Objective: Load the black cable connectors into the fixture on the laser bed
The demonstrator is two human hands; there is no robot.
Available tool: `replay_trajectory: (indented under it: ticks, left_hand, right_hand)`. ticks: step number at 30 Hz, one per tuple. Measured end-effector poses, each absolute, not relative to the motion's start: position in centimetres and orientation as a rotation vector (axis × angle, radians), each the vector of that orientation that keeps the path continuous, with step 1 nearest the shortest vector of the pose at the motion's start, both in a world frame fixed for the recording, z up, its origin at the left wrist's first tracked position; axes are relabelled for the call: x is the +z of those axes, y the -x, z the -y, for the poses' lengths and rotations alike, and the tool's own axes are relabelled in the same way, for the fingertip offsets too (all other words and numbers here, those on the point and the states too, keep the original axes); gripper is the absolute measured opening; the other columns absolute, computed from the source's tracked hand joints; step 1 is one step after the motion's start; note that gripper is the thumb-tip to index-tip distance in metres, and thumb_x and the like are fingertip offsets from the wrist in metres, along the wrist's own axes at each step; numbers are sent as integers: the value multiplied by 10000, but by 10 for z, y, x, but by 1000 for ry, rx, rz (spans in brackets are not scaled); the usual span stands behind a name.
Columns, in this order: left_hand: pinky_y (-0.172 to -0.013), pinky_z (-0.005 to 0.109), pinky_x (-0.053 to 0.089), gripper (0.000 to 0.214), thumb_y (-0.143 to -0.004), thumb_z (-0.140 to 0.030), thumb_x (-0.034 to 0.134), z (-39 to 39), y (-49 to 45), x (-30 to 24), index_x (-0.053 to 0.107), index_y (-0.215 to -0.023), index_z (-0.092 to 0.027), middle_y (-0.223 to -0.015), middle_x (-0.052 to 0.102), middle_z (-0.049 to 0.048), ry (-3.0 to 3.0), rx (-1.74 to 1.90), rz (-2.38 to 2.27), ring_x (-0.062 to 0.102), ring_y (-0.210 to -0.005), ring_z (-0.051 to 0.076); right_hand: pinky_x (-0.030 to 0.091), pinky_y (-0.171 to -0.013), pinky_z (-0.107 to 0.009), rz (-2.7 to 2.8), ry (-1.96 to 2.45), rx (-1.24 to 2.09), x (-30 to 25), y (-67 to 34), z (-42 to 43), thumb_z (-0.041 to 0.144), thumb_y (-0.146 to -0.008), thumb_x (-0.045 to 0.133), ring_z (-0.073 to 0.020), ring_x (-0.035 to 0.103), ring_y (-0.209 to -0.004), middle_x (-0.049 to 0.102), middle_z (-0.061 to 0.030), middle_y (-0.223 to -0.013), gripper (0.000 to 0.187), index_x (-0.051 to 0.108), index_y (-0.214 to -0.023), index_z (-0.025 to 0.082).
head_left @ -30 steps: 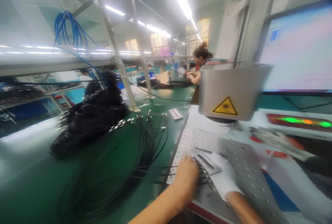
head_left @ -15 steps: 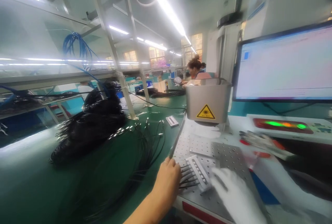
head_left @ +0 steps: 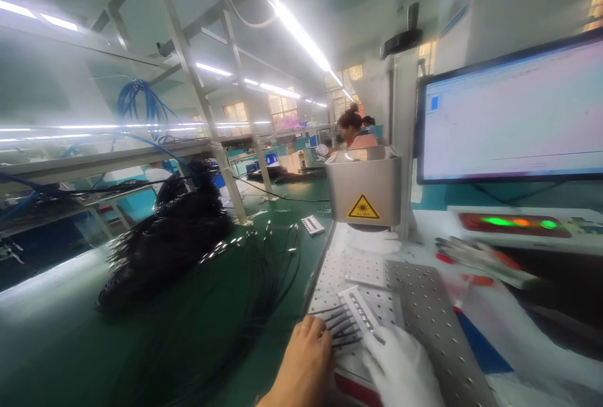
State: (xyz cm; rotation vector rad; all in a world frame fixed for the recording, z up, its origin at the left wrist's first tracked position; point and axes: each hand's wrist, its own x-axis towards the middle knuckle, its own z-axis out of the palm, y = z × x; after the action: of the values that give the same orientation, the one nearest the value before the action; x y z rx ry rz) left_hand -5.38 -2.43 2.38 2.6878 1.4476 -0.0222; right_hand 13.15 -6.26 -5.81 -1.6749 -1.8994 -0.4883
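Observation:
My bare left hand (head_left: 306, 360) rests on several thin black cables (head_left: 342, 326) that run into a small white fixture (head_left: 360, 311). The fixture lies on a perforated metal plate (head_left: 424, 306) below a grey laser head (head_left: 365, 187) with a yellow warning sticker. My right hand (head_left: 400, 369), in a white glove, presses on the near end of the fixture. Its fingers lie flat on it rather than closed around it.
A big heap of black cables (head_left: 169, 237) lies on the green bench (head_left: 70, 331), with loose ones (head_left: 277, 256) spreading toward the plate. Another fixture (head_left: 313, 225) lies behind. A monitor (head_left: 513, 115) and lit panel (head_left: 513, 223) stand right. A person (head_left: 353, 130) works far back.
The view has pulled back and tilted up. Both hands and the fixture have slid toward the plate's near edge, and the gloved hand has moved onto the fixture's near end.

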Motion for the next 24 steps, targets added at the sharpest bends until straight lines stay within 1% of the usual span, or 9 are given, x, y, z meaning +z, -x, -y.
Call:
replay_trajectory:
  ticks: [3,5,7,9,12,15,19,22,24]
  left_hand:
    - [-993,418,438,178,-905,-136,497,23,43,19,639,-1010,-164,-1195,608,82,-2717,12,-1395,522,-1138,261]
    - [-983,409,446,177,-921,-144,478,21,34,18,637,-997,-166,-1183,612,83,-2748,76,-1350,528,-1121,254]
    - [-972,394,456,158,-923,-182,500,20,25,18,633,-1007,-170,-1142,625,77,-2771,146,-1283,539,-1089,245]
    - [-952,400,473,160,-893,-255,579,21,13,14,632,-1018,-171,-1109,635,77,-2782,169,-1241,551,-1067,257]
    - [-899,419,501,196,-853,-300,633,22,-7,-1,632,-997,-167,-1071,650,87,-2821,154,-1257,576,-1039,283]
    - [-818,388,521,97,-879,-206,554,22,-21,-23,630,-917,-160,-958,670,87,-2924,196,-1315,615,-949,264]
    - [-741,330,514,123,-836,-90,516,20,-25,-40,616,-853,-159,-834,674,69,-3089,399,-1279,637,-826,228]
    - [-682,293,491,192,-808,-41,497,19,-21,-25,626,-867,-170,-780,682,44,-2996,478,-1300,645,-748,206]
    - [-654,285,469,227,-841,-58,470,16,-18,-4,646,-920,-177,-798,704,48,-2836,477,-1378,656,-739,206]
  right_hand:
    - [521,-694,-330,1869,1638,-496,-62,-136,61,231,-859,543,-229,656,-837,696,-50,-1012,197,692,-986,253]
    - [544,-675,-297,1881,1634,-459,-64,-142,58,215,-852,523,-213,673,-843,701,-54,-1031,253,694,-1036,239]
    - [562,-660,-289,1856,1636,-465,-66,-150,56,176,-826,480,-208,689,-826,710,-65,-1004,318,697,-1058,204]
    - [572,-635,-302,1789,1610,-534,-69,-159,55,153,-800,431,-216,699,-798,718,-87,-958,370,697,-1056,155]
    - [569,-604,-298,1749,1530,-633,-70,-168,54,140,-810,383,-203,699,-746,719,-76,-865,372,694,-1013,135]
    - [554,-573,-283,1754,1458,-685,-69,-169,54,119,-816,377,-178,681,-670,703,-34,-776,353,687,-980,160]
    - [535,-565,-281,1706,1457,-733,-68,-165,55,76,-807,367,-172,668,-638,691,-22,-740,359,673,-965,175]
    - [523,-580,-274,1661,1490,-756,-65,-164,57,57,-812,352,-167,660,-632,687,-30,-723,354,662,-929,182]
    - [521,-599,-277,1653,1504,-762,-60,-163,59,69,-839,356,-170,662,-653,692,-35,-739,335,657,-934,180]
